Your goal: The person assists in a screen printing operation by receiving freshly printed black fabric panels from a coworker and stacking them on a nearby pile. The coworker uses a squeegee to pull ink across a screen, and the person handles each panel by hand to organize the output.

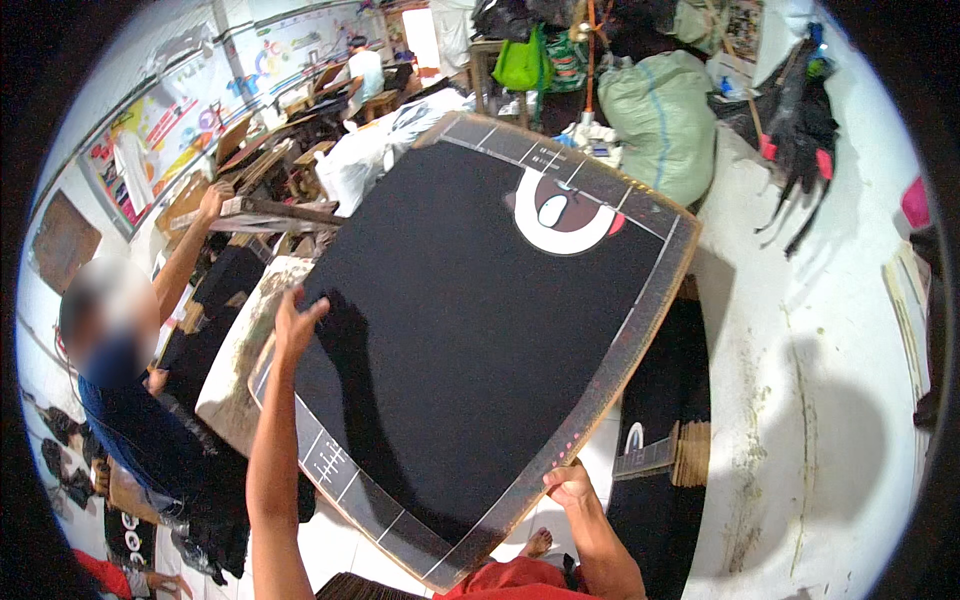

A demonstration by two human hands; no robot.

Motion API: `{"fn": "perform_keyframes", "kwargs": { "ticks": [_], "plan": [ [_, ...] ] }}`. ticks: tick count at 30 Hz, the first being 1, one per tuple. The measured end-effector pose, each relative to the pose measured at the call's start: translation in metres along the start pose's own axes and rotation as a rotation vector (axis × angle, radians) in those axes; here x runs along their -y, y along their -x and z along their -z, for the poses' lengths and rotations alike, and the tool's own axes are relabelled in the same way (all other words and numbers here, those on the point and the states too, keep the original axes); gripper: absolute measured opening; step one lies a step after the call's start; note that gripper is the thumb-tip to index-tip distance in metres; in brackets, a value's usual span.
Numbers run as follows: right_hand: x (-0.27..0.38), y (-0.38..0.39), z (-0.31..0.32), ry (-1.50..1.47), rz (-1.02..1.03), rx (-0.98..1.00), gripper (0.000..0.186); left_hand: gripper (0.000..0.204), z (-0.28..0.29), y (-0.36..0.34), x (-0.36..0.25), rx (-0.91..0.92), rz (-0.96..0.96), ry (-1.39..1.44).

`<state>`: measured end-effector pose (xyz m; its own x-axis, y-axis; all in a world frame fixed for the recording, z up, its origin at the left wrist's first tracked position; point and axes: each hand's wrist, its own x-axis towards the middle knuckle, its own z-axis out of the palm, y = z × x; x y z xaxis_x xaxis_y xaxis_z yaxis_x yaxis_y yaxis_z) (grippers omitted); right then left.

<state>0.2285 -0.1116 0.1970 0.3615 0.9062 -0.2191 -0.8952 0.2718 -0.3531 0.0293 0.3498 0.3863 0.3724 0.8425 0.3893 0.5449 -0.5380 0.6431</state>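
Note:
A large flat board [687, 232] is tilted in front of me, with a dark border marked by white lines. Black fabric [480, 310] covers most of its face, lying smooth. Near the far right corner the fabric carries a round print [562, 240] in white and brown with a bit of red. My right hand [572, 483] grips the board's near right edge, fingers wrapped round it. At the left side, my left hand [298, 322] is by the fabric's edge with thumb and fingers apart, holding nothing visible. Its shadow falls across the black cloth.
A co-worker [130, 400] stands close on my left, one arm raised to a wooden frame [250, 212]. Stacked boards with black cloth [655, 400] run along the right. Beyond are a pale green sack [660, 125], a bright green bag [522, 62] and white plastic bags [365, 150].

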Motion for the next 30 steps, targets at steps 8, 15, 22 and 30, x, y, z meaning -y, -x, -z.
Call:
{"fn": "perform_keyframes", "kwargs": {
  "ticks": [8, 15, 22, 30],
  "plan": [
    [-0.018, 0.068, 0.061, 0.082, 0.261, 0.081, 0.065, 0.063, -0.003, -0.117, -0.138, 0.275, -0.172, 0.074],
    [-0.053, 0.11, 0.02, -0.053, 0.337, 0.0, 0.071, 0.058, -0.063, -0.122, -0.151, 0.534, 0.007, 0.236],
    [-0.11, 0.114, 0.067, 0.173, 0.066, -0.356, 0.051, 0.042, -0.071, -0.071, -0.217, 0.452, -0.297, 0.427],
    [-0.127, 0.154, -0.067, 1.684, 0.181, -0.741, 0.04, 0.046, -0.05, 0.121, -0.245, 0.498, -0.863, 0.266]
  ]
}}
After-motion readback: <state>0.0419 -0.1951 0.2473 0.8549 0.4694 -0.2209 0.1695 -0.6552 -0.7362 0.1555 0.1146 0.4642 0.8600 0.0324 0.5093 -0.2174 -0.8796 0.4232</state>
